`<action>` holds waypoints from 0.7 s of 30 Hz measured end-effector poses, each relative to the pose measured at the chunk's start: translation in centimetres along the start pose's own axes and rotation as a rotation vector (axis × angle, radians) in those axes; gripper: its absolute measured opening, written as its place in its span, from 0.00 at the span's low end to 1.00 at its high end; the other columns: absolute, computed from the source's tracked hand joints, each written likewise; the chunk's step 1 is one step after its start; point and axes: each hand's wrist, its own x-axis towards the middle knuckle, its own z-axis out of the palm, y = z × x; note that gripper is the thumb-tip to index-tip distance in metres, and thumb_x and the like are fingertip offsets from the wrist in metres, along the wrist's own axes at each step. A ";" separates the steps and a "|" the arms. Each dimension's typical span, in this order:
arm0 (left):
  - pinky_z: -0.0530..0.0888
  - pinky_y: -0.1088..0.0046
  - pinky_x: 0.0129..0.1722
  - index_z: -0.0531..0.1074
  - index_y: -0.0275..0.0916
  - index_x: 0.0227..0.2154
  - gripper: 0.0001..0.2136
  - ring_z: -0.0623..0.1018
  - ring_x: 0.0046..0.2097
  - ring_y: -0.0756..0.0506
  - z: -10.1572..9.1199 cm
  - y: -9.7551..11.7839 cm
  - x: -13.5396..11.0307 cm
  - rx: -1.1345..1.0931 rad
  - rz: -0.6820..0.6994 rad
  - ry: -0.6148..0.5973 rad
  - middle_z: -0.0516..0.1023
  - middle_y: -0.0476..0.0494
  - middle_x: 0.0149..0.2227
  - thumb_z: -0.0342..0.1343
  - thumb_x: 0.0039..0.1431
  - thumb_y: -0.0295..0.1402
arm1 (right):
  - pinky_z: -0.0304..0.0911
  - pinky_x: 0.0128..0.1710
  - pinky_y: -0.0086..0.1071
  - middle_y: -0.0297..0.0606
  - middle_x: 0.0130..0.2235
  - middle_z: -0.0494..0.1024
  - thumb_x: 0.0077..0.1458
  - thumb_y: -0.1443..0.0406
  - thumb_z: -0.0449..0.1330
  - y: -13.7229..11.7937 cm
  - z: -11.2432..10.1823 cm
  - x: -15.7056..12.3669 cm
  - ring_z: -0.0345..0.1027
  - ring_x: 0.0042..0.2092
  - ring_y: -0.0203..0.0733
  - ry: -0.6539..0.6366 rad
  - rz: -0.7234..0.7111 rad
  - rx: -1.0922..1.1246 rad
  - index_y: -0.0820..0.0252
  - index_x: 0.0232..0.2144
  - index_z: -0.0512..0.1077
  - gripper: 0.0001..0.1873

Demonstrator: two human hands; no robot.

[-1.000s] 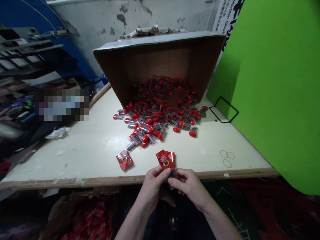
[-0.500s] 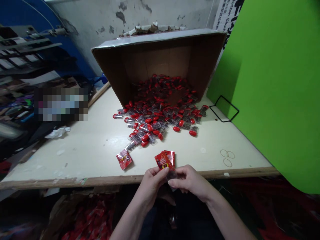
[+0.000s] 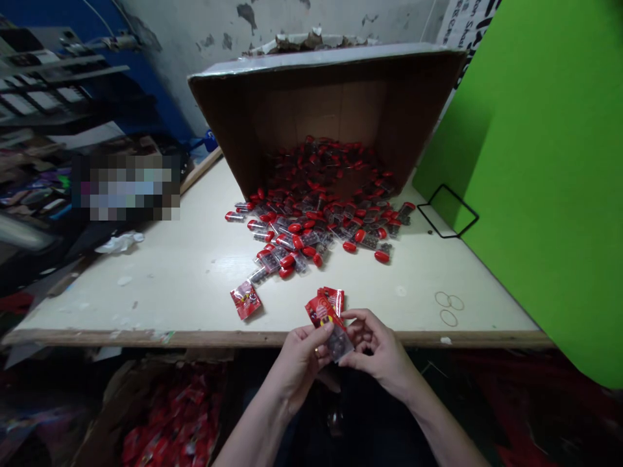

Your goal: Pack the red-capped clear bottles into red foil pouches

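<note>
My left hand and my right hand meet over the near table edge, both pinching a small red printed packet with a clear part hanging below it. A second red packet lies on the table just behind them. Another red packet lies to the left. Further back, a pile of small clear containers with red caps spills from a cardboard box lying on its side.
A green board stands along the right side with a black wire frame at its foot. Rubber bands lie at the right. A crumpled white scrap lies at the left. Below the table a box holds red packets.
Both hands have shifted slightly right and tilted the packet, so the clear part now shows between the fingers. The view has moved a little left and down.
</note>
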 end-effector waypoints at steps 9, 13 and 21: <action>0.68 0.77 0.26 0.78 0.33 0.31 0.11 0.72 0.26 0.51 0.7 -0.8 -1.4 0.049 0.054 0.003 0.76 0.43 0.26 0.61 0.49 0.37 | 0.61 0.28 0.27 0.29 0.29 0.71 0.41 0.65 0.69 0.2 -0.1 0.4 0.65 0.28 0.34 0.009 0.013 -0.026 0.55 0.46 0.66 0.29; 0.70 0.75 0.31 0.77 0.33 0.27 0.09 0.68 0.25 0.53 0.4 -1.2 -1.3 0.066 0.084 0.001 0.74 0.45 0.23 0.59 0.52 0.35 | 0.59 0.27 0.27 0.29 0.27 0.71 0.42 0.63 0.69 0.6 0.0 0.6 0.64 0.27 0.34 0.003 0.008 -0.029 0.56 0.46 0.66 0.28; 0.71 0.68 0.41 0.78 0.34 0.30 0.13 0.76 0.34 0.45 -1.6 -0.5 -2.9 0.143 0.107 0.178 0.79 0.41 0.29 0.62 0.46 0.40 | 0.61 0.26 0.26 0.31 0.31 0.73 0.42 0.61 0.68 -0.7 -0.6 1.0 0.66 0.29 0.35 -0.021 0.017 -0.179 0.53 0.46 0.67 0.27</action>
